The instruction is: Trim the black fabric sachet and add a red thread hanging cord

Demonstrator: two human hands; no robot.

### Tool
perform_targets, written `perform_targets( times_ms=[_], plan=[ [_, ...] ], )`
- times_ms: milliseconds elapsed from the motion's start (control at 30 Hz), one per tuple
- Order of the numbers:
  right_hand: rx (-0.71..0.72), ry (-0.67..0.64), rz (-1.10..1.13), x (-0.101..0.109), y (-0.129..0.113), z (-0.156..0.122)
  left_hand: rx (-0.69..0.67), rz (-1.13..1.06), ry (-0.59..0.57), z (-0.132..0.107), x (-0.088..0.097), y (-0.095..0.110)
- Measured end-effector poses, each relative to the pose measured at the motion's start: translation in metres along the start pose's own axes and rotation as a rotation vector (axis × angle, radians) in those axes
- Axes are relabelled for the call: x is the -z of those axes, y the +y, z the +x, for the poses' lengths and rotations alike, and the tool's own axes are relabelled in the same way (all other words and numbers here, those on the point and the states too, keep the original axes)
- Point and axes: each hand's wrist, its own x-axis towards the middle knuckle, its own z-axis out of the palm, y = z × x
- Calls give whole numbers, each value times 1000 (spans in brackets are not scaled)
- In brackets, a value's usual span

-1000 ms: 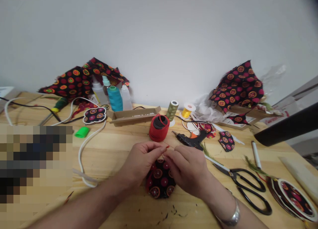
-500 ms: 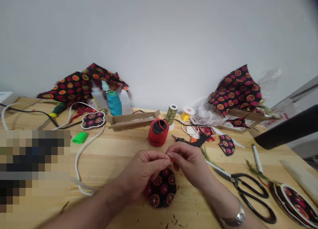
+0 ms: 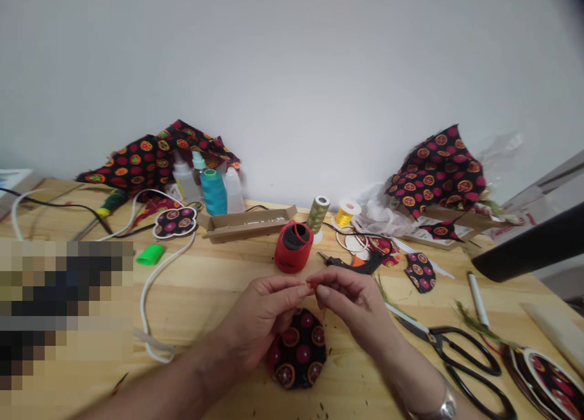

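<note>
At the far left, a heap of black printed fabric point(image 3: 150, 155) is bunched against the wall, and a green-handled screwdriver point(image 3: 112, 202) lies before it. A white cord point(image 3: 152, 298) is looped over the wooden tabletop point(image 3: 205, 268), with a bright green cap point(image 3: 150, 254) set just beside it. Further along, a teal thread cone point(image 3: 213, 192) is seen behind a shallow cardboard tray point(image 3: 246, 224).

And at centre, the left hand point(image 3: 262, 323) and right hand point(image 3: 351, 304) are brought together, their fingertips point(image 3: 303, 290) pinched narrowly on a small red bit point(image 3: 312, 284). It is too small for its nature to be told, but it is judged light and soft, liable to slip, and best held right at the tip. Directly below the hands, a rounded patterned fabric piece point(image 3: 297, 348) lies on the table; it should handle limp and be easiest taken by its edge. A red spool point(image 3: 294, 247) stands just beyond.

To the right, a glue gun point(image 3: 351, 263) is laid near a cut fabric scrap point(image 3: 420, 272), while black-handled scissors point(image 3: 460, 359) rest nearer the edge, beyond the bangle point(image 3: 447, 409) on the right wrist.
</note>
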Motion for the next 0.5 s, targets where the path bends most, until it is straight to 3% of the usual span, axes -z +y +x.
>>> perform_targets(
  times_ms=[300,500],
  plan=[
    [95,103,-79,-1,7,4,-45,99,28,0,-1,0],
    [0,82,17,1,8,5,-34,147,39,-2,-2,0]
  ],
)
